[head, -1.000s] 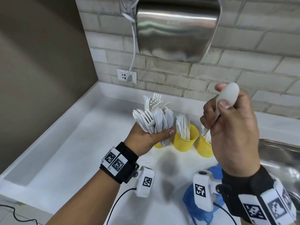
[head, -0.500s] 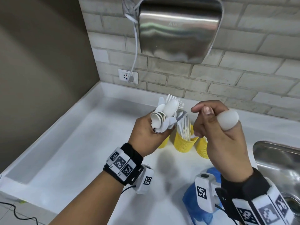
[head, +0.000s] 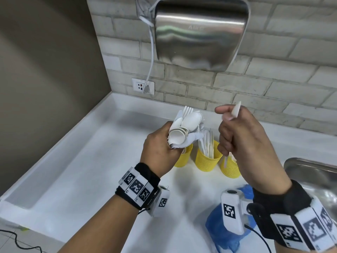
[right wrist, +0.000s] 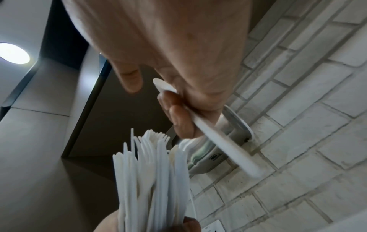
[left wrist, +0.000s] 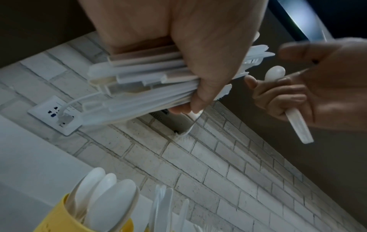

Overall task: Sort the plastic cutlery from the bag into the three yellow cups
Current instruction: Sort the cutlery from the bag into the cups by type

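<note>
Above 3 perforated yellow cups (head: 207,158), smooth white cutlery (head: 184,129)

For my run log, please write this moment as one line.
left hand: holds cutlery bundle | right hand: holds one spoon | yellow cups: partly filled

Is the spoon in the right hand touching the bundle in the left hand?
Apart. The left wrist view shows dark wall between the spoon and the bundle.

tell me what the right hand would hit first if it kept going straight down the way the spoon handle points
Likely the rightmost yellow cup. The right hand grips a single spoon bowl up, and its handle tip shows just over that cup's mouth in the head view. Depth is unclear, so it may sit slightly in front of the rim.
</note>
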`<state>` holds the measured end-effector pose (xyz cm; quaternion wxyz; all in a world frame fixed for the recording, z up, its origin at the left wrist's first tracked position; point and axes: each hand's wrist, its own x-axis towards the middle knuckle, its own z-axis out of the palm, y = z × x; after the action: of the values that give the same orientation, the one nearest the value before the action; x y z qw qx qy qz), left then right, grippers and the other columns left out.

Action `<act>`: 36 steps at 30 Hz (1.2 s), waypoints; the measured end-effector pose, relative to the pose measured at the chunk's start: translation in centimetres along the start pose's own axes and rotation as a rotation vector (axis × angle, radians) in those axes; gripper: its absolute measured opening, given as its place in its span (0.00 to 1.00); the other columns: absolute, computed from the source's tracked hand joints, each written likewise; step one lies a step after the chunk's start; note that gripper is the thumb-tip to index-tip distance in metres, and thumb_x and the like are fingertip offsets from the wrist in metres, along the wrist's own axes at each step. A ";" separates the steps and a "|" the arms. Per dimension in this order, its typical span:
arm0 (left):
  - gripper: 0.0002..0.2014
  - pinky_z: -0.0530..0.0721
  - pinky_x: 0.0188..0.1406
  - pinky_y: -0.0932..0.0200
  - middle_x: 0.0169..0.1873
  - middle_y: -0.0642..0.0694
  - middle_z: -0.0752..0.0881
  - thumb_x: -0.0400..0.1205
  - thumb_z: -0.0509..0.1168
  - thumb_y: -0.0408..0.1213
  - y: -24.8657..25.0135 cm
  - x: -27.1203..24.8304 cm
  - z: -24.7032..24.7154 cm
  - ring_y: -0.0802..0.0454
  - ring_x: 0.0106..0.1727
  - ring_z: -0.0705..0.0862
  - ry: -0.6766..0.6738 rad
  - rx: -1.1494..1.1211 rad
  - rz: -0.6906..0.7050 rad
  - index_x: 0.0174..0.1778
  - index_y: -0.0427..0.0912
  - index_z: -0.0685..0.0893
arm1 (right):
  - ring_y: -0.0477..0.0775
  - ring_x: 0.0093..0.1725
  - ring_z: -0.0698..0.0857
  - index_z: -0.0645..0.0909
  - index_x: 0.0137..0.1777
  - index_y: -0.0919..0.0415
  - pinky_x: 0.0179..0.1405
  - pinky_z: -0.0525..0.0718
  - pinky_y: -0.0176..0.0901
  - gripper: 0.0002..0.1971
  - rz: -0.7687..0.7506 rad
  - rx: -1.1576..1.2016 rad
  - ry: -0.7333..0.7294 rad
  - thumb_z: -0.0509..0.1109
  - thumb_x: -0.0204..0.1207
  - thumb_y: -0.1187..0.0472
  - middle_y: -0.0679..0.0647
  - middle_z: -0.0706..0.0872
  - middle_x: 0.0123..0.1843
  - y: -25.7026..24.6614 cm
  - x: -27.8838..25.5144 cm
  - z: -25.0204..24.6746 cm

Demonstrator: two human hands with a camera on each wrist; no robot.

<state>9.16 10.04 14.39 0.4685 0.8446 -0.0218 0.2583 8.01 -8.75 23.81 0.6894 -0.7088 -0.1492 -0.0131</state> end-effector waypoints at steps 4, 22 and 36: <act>0.16 0.81 0.34 0.55 0.39 0.55 0.89 0.74 0.77 0.43 -0.3 -0.1 0.1 0.50 0.38 0.83 0.011 0.150 0.023 0.54 0.58 0.81 | 0.46 0.23 0.67 0.83 0.47 0.50 0.30 0.69 0.39 0.05 -0.157 -0.445 0.053 0.76 0.79 0.53 0.45 0.66 0.21 -0.1 0.7 0.8; 0.15 0.77 0.33 0.55 0.36 0.60 0.81 0.74 0.72 0.38 -0.8 -0.5 0.2 0.46 0.39 0.80 -0.007 0.254 -0.062 0.53 0.56 0.77 | 0.45 0.23 0.69 0.83 0.43 0.55 0.30 0.70 0.40 0.05 -0.126 -0.347 0.070 0.75 0.81 0.60 0.43 0.70 0.22 1.0 3.2 1.8; 0.13 0.82 0.36 0.51 0.41 0.54 0.88 0.76 0.71 0.43 -0.3 -0.9 0.4 0.43 0.42 0.84 -0.084 0.225 -0.055 0.56 0.52 0.80 | 0.42 0.31 0.77 0.76 0.41 0.55 0.30 0.70 0.28 0.13 -0.134 -0.529 0.016 0.78 0.78 0.54 0.43 0.78 0.30 1.2 3.5 2.0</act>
<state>8.66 9.72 13.61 0.3763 0.9022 0.0109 0.2106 11.22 -6.15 23.33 0.4789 -0.8527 -0.1816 -0.1028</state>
